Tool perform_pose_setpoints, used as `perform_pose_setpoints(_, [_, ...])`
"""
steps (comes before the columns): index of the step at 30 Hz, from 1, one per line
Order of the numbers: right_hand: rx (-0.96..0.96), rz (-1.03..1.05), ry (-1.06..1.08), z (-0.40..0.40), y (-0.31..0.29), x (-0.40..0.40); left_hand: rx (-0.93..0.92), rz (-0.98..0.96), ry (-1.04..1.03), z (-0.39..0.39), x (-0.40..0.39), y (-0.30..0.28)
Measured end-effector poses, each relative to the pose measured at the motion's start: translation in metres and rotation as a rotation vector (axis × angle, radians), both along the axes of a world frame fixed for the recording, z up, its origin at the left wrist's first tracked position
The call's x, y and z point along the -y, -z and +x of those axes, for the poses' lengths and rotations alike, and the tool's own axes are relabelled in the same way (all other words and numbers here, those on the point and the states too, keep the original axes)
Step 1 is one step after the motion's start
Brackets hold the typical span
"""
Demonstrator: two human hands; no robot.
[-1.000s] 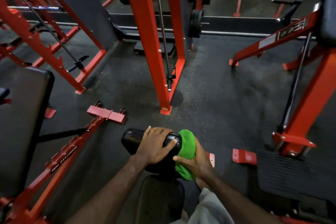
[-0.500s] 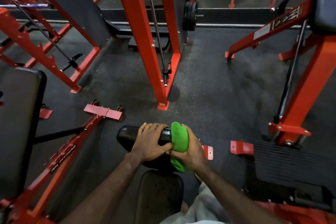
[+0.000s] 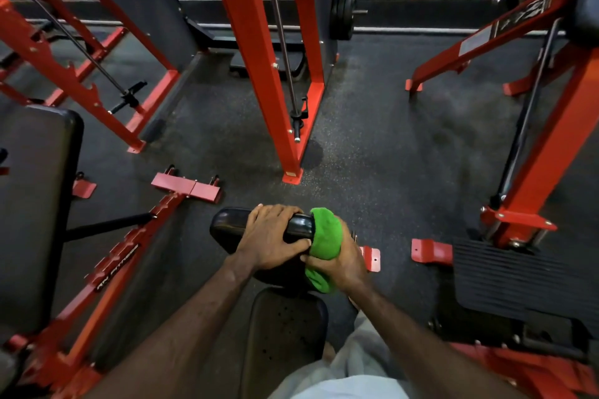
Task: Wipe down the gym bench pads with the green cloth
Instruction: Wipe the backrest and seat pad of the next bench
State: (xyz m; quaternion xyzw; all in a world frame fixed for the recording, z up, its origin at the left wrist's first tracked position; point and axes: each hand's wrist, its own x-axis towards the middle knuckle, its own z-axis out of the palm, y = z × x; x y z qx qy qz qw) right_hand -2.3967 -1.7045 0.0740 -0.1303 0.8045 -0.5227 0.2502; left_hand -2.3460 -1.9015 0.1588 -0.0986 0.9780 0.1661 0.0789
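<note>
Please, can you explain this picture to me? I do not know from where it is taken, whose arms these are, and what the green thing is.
The camera sits on a person's head and looks down, so the two arms are that person's own. No robot is here. The left hand grips a black roller pad to steady it. The right hand holds a green cloth wrapped around the pad's right end, wiping it. Below is a black seat pad. Around stand red gym frames on a dark rubber floor.
</note>
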Motion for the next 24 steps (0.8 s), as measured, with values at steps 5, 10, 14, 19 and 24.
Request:
perform_pose_setpoints(5, [0.182, 0.107, -0.112, -0.014, 0.051, -0.010, 0.026, 0.012, 0.021, -0.002, 0.004, -0.001])
perform_pose_setpoints(10, [-0.003, 0.111, -0.036, -0.011, -0.004, -0.001, 0.015, 0.009, 0.003, -0.003, 0.002, -0.001])
perform_pose_setpoints(14, [0.039, 0.053, -0.003, 0.004, 0.007, -0.003, 0.025, 0.013, 0.000, -0.001, 0.000, 0.000])
perform_pose_setpoints(19, [0.085, 0.176, -0.107, -0.012, -0.001, -0.005, 0.051, 0.037, 0.020, -0.002, 0.004, -0.005])
perform_pose_setpoints(24, [-0.209, 0.063, -0.107, -0.019, -0.034, 0.014, 0.032, 0.034, -0.007, -0.001, 0.000, -0.005])
